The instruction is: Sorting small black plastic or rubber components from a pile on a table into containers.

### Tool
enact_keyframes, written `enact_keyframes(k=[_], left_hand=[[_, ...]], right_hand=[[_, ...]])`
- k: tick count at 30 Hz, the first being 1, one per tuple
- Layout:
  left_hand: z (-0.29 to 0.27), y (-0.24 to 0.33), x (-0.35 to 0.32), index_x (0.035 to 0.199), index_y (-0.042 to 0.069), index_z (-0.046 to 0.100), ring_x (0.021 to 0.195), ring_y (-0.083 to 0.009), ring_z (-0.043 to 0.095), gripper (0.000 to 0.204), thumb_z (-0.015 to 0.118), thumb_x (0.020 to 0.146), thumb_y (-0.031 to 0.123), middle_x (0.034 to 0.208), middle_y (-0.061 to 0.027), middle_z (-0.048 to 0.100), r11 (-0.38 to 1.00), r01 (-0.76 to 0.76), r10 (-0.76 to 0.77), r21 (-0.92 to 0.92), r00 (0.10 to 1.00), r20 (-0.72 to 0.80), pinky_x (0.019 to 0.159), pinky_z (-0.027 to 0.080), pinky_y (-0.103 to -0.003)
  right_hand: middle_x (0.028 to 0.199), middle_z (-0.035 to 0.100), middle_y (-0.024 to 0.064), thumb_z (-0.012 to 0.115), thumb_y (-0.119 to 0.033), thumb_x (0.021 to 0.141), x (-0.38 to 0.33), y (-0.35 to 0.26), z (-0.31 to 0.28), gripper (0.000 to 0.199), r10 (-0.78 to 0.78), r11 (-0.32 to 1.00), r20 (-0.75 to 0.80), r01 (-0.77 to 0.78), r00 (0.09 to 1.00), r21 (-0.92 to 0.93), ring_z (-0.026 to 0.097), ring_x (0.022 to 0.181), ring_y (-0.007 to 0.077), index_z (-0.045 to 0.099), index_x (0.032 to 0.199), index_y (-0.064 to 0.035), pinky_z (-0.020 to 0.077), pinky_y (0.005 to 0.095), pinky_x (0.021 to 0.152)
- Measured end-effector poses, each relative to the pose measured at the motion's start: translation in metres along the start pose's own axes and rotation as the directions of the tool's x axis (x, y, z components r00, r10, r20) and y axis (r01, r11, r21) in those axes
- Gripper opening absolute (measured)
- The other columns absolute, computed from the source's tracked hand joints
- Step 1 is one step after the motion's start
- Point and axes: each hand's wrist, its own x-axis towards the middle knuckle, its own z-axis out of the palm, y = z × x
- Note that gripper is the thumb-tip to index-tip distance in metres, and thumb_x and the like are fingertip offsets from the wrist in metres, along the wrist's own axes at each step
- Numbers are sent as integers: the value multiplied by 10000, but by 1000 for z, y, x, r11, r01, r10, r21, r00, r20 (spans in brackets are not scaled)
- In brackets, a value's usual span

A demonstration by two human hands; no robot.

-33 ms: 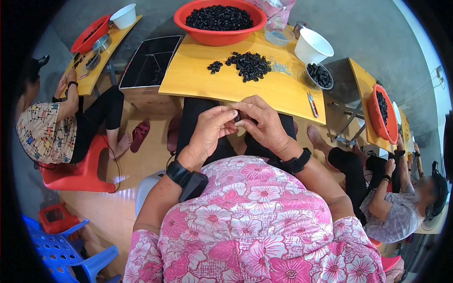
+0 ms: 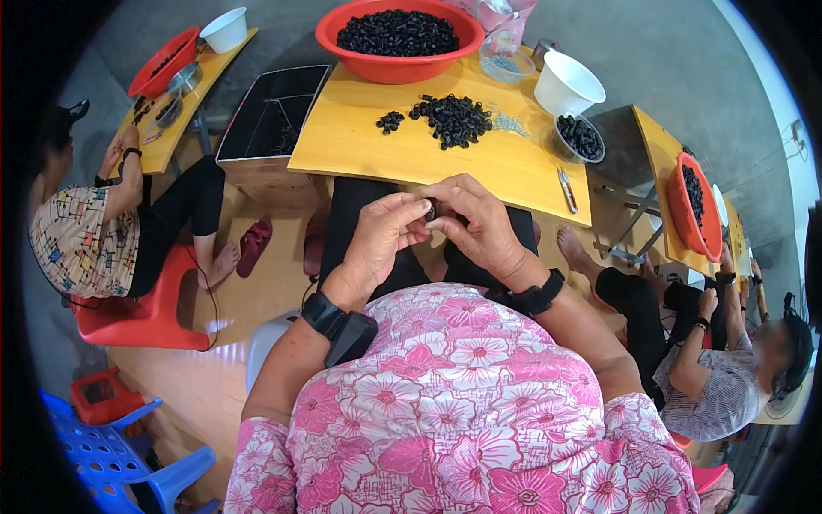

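Just off the near edge of the yellow table (image 2: 342,141), my left hand (image 2: 387,230) and my right hand (image 2: 478,224) meet above my lap. Thumb and fingers of both are pinched round a small black part (image 2: 430,212), mostly covered by the fingertips. On the table lie a heap of small black parts (image 2: 454,120), a smaller cluster of black parts (image 2: 390,122) to its left, and scattered small silvery pieces (image 2: 511,124) to its right. Thread snips (image 2: 568,190) rest by the right edge.
At the back stand a red basin (image 2: 398,67) full of black parts, a clear tub (image 2: 507,66) and a white bowl (image 2: 569,83). A clear bowl (image 2: 580,139) of black parts sits at the right. Co-workers sit on the left (image 2: 86,214) and right (image 2: 719,377). An open box (image 2: 272,116) stands left.
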Motion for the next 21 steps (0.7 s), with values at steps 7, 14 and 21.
enact_keyframes(k=[7,14,21], left_hand=[[1,-2,1,1007,68,649,775,-80,590,147,625,924,186,884,14,634,1000,-16,16,-16,999,-32,728,509,-259],[0,-6,-1,1031,60,655,777,-77,600,166,621,936,191,908,2,643,996,-38,34,78,998,53,719,522,-248],[5,2,-1,924,60,628,760,-37,557,114,600,940,170,856,41,601,970,-113,90,215,989,115,703,488,-210]], right_hand=[[985,581,145,699,-64,775,0,5,2,373,40,999,-38,-40,998,-3,606,885,309,594,1133,-48,502,349,753],[1009,568,162,641,-10,772,0,2,-3,381,22,998,-37,-24,999,-62,598,893,341,579,1145,-48,498,366,754],[1015,567,165,616,15,768,-1,2,-4,388,4,998,-23,-5,1000,-59,597,900,350,563,1147,-48,498,367,761]])
